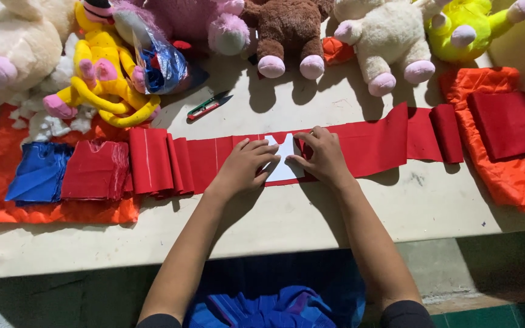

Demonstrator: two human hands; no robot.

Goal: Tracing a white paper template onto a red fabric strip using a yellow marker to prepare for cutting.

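Note:
A long strip of red fabric (372, 143) lies across the cream table (311, 212). On its middle sits a white paper pattern piece (285, 165). My left hand (244, 165) presses flat on the pattern's left side. Its right edge is pinned by the fingers of my right hand (323, 157). Both hands lie flat, fingers spread, gripping nothing. The strip's left end is folded into pleats (153, 161), its right end is rolled (446, 132).
Small thread snips (208, 106) lie behind the strip. Stacks of cut red (95, 170) and blue (39, 173) pieces rest on orange quilted fabric (7, 206) at left. More orange and red cloth (505, 124) is at right. Plush toys (287, 30) line the back.

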